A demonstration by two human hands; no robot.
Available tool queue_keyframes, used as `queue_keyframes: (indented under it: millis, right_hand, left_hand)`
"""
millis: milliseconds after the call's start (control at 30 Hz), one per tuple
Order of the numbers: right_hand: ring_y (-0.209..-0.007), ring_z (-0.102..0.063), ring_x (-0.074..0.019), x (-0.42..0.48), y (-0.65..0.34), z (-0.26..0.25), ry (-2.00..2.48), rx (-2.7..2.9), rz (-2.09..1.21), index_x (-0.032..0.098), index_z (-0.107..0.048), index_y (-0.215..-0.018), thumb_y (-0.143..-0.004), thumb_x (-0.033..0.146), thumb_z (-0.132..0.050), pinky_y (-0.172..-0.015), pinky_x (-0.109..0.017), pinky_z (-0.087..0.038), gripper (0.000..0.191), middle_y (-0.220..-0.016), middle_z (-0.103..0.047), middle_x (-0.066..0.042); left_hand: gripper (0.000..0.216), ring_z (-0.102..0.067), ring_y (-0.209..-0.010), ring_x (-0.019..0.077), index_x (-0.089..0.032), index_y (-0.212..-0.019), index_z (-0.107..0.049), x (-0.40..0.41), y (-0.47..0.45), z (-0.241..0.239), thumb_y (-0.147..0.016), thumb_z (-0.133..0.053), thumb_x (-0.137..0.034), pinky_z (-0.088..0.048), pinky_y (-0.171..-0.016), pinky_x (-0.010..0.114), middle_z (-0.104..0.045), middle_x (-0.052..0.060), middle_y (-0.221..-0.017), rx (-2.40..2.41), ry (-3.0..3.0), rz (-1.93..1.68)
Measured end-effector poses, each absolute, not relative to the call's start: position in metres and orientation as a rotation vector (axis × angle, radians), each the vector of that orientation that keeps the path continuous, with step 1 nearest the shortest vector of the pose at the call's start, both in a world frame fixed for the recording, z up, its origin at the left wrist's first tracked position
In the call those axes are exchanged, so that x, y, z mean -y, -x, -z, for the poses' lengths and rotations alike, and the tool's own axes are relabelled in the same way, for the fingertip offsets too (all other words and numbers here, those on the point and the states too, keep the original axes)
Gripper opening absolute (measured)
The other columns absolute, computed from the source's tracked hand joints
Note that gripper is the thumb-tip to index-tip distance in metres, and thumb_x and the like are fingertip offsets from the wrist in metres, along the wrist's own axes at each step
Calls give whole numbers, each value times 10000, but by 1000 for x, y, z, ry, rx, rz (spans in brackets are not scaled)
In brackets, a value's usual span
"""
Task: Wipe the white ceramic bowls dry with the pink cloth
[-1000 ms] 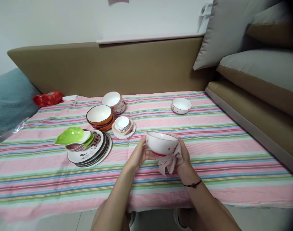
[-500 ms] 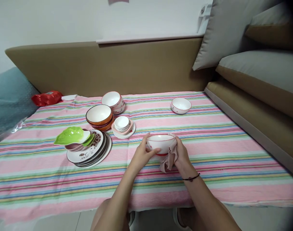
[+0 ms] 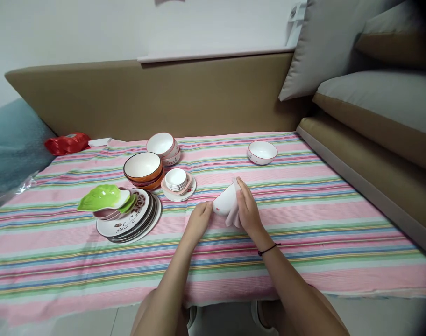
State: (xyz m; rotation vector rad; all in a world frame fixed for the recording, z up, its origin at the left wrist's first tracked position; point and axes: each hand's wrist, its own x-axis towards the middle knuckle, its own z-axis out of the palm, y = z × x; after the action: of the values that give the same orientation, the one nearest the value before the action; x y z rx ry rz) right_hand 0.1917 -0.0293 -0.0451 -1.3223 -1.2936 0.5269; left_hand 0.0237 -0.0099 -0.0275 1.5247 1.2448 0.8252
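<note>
bowl (image 3: 223,201) between fingers (image 3: 244,194), seemingly touching

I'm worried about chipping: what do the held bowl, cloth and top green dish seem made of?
Held bowl: probably glazed ceramic; smooth and white with small red marks. Cloth: likely soft fabric, matte, draping in folds. Top green dish: glossy, with bright highlights; glazed ceramic or plastic, I can't tell which.

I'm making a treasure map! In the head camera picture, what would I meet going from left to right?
Blue pillow, red bundle, green leaf dish, orange bowls, small white bowls, left hand, tilted bowl, bowl standing alone, leaning gray pillow.
</note>
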Motion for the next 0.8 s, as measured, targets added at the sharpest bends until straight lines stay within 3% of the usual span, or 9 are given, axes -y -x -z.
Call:
queue_keyframes:
  millis: [100, 233, 400, 633, 800]
  right_hand:
    - [-1430, -352, -194, 27, -197, 48, 1311, 1233, -577, 237, -430, -1455, -1012, 433, -316, -1207, -448, -244, 497, -1526, -427, -60]
    - [-1473, -266, -210, 34, -196, 39, 1279, 1434, -438, 273, -426, -1460, -1015, 374, -317, -1210, -486, -226, 469, -1535, -416, -24]
    - [-1462, -288, -232, 47, -185, 23, 1179, 1814, -285, 305, -477, -1424, -988, 292, -386, -1198, -524, -235, 446, -1479, -492, 2]
    - [-1296, -514, -219, 34, -178, 42, 1249, 1113, -690, 215, -597, -1290, -996, 393, -341, -1147, -447, -347, 428, -1356, -603, -67]
    - [-1334, -480, -222, 37, -174, 43, 1255, 1114, -651, 206, -565, -1336, -1000, 390, -322, -1161, -462, -331, 453, -1401, -568, -74]
  left_hand:
    - [334, -544, -978, 242, -185, -780, -663, 3, -24, 26, -854, -521, -477, -385, -933, 351, -663, 84, -971, -1166, -1620, -899]
    - [356, -478, -711, 177, -191, -660, -547, 2, -31, 22, -825, -525, -505, -394, -723, 293, -570, 13, -692, -1031, -1494, -840]
    - [375, -396, -633, 139, -187, -641, -512, 6, -34, 15, -782, -570, -530, -341, -616, 263, -491, -12, -629, -1056, -1363, -957]
    - [438, -372, -602, 122, -165, -641, -557, 8, -31, 12, -737, -599, -591, -302, -566, 251, -466, -15, -598, -1062, -1244, -960]
    - [428, -393, -625, 129, -163, -645, -554, 8, -32, 11, -756, -580, -576, -318, -586, 255, -491, -6, -619, -1072, -1268, -958]
